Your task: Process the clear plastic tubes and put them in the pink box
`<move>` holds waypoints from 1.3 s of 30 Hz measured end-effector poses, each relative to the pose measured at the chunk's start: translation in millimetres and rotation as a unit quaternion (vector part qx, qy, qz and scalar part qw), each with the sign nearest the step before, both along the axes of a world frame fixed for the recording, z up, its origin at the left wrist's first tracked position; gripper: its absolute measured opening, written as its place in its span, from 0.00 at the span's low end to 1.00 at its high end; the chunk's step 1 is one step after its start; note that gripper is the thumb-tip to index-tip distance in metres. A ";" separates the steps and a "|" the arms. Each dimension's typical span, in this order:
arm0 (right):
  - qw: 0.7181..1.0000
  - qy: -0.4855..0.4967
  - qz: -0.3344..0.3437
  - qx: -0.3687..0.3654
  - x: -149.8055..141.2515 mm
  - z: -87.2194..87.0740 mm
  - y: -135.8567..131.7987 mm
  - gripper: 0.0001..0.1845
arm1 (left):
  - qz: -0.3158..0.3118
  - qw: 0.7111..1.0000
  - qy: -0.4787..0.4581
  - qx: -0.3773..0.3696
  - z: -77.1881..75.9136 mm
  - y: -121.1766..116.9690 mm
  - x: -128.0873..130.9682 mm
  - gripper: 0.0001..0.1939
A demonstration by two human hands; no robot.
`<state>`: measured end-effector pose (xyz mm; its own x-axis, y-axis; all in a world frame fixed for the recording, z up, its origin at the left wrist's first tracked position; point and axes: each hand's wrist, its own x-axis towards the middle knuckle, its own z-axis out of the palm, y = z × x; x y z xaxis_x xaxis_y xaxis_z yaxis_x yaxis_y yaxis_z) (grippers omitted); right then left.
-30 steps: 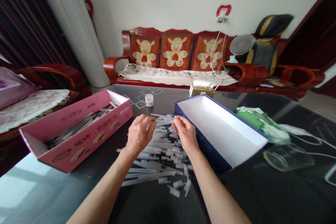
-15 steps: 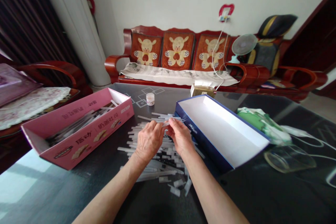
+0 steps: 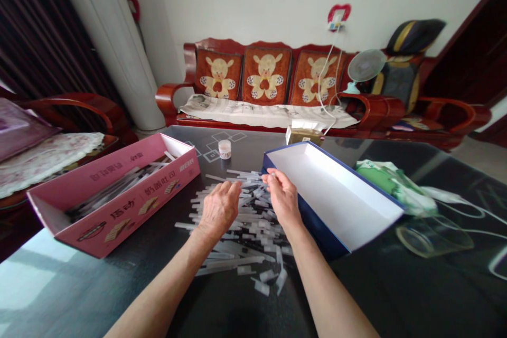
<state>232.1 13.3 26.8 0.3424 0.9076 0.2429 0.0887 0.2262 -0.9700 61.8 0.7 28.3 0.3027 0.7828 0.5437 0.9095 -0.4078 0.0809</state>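
My left hand (image 3: 220,206) is closed over the left part of a pile of translucent white plastic pen parts (image 3: 253,216). Its fingertips are turned away, so what they hold is hidden. Thumb and fingers of my right hand (image 3: 282,198) are pinched together by the near left edge of the blue box (image 3: 303,216); anything between them is too small to name. A gap separates the two hands. Slim tubes and short caps lie loose in the pile, with a few caps (image 3: 262,287) at its near end.
To the left, a pink box (image 3: 138,195) holds long thin tubes. A small white tub (image 3: 224,149) stands behind the pile. Farther right are a green and white packet (image 3: 390,185), a clear dish (image 3: 433,237) and white cables. A tissue box (image 3: 304,135) sits behind the blue box.
Both hands were together on a slim translucent piece. They have moved apart, the left hand leftward and the right toward the blue box.
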 end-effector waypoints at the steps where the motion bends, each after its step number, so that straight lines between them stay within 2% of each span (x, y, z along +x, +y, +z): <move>1: 0.998 -0.064 0.003 0.011 -0.4 -1.3 -0.9 0.17 | -0.007 1.000 0.013 0.004 -0.7 1.6 -1.4 0.12; 5: 0.968 -0.232 0.057 0.074 -5.9 -4.0 -5.2 0.13 | -0.033 0.998 0.046 0.017 -3.9 5.9 -4.8 0.13; 11: 0.921 -0.352 0.100 0.132 -10.8 -2.4 -7.9 0.13 | -0.053 0.997 0.048 0.023 -3.7 6.2 -4.7 0.14; 15: 0.902 -0.397 0.087 0.146 -5.7 -6.9 -5.4 0.12 | -0.053 0.998 0.007 0.030 1.1 3.9 -3.6 0.16; 17: 0.897 -0.414 0.050 0.145 -1.4 -12.8 -2.2 0.12 | -0.050 0.998 -0.016 0.029 3.4 2.8 -2.8 0.19; 21: 0.882 -0.446 0.029 0.148 6.1 -26.4 5.3 0.11 | -0.055 0.998 -0.029 0.016 4.4 2.3 -1.7 0.18; 24: 0.881 -0.442 0.019 0.166 8.4 -31.2 7.9 0.13 | -0.068 0.997 -0.036 0.014 3.1 2.2 -1.1 0.16; 30: 0.881 -0.434 0.016 0.190 9.5 -29.6 8.0 0.12 | -0.089 0.995 -0.049 0.013 6.9 -0.6 -0.3 0.14; 34: 0.868 -0.449 0.007 0.214 13.4 -29.9 10.2 0.13 | -0.067 0.995 -0.068 0.013 23.5 1.6 -7.8 0.14; 36: 0.861 -0.456 -0.001 0.227 14.7 -30.2 11.4 0.14 | -0.035 0.997 -0.064 0.010 40.9 7.3 -19.8 0.14; 39: 0.849 -0.462 -0.014 0.255 14.9 -29.9 12.2 0.14 | 0.047 0.998 -0.031 -0.003 76.7 24.9 -53.2 0.14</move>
